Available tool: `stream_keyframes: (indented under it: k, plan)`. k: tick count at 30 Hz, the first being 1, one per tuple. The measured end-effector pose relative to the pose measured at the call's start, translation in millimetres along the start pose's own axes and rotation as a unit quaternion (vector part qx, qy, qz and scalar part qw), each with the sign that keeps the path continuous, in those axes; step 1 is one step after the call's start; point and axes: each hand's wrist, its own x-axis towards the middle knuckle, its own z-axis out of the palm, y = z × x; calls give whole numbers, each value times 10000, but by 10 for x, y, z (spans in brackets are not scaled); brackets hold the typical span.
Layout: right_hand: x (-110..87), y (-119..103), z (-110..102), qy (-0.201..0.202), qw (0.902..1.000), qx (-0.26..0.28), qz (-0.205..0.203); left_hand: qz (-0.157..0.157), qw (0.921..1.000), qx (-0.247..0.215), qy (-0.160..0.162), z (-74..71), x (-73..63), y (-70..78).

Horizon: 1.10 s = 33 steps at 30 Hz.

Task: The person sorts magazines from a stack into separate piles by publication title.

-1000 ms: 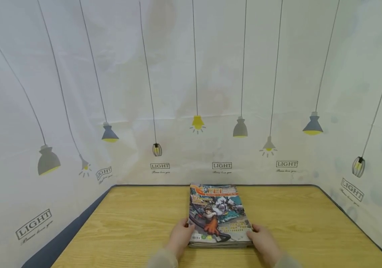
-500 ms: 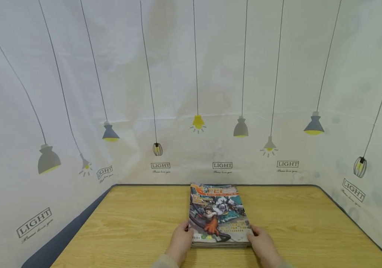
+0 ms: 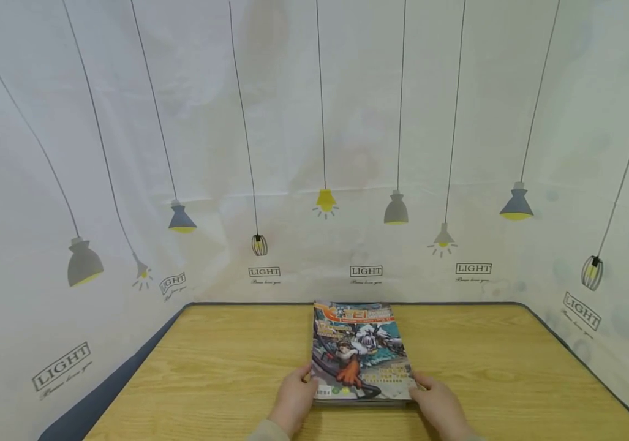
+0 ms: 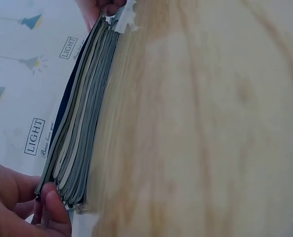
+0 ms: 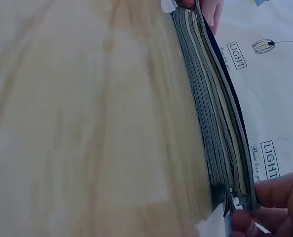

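magazine stack lies near the middle of the wood-grain table, illustrated cover up, far end close to the table's back edge. cannot tell whether its underside bears fully on the wood.

left hand: clamped at the near left corner; thumb and fingers bent about the edge. right hand: the same at the near right corner. how far the fingers reach underneath is hidden.

wrist views show many thin layers, not bound together as far as visible; page corners beside the right hand splay a little, and a ragged white strip shows by the far corner in the left wrist view, source unclear.

risks, my judgement:
- slip between layers: slick covers, with grip at the near corners only; if the hands pinch just some layers, the lower ones could lag or fan out.
- sag at the far end: no support there if raised.
- creased or torn corners: splayed leaves caught under fingers.
- skew: uneven push from the two hands.
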Motion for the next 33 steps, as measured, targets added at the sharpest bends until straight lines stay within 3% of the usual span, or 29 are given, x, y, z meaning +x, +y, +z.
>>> stream_keyframes:
  k: [4, 8, 15, 20, 26, 29, 33]
  plan:
    - [-14, 5, -24, -123, 9981, 593, 70, 71, 9998, -156, -68, -18, -16, -10]
    - [-40, -21, -24, -197, 9897, 1381, 323, -22, 9977, -641, -224, -40, -37, -23]
    - [-145, -61, -62, -279, 9891, 1419, 267, 172, 9943, -983, -387, -122, -128, -63]
    - [-218, -75, -67, -229, 9847, 1713, 233, 44, 9916, -1175, -540, -167, -198, -39]
    - [-258, -164, -110, -535, 9654, 2423, 797, -141, 9838, -1578, -833, -169, -248, 16]
    - [-254, -216, -114, -719, 9520, 2831, 916, -220, 9841, -1547, -847, -155, -251, 37]
    - [-238, -224, -103, -740, 9419, 3116, 1013, -203, 9820, -1601, -976, -147, -240, 59]
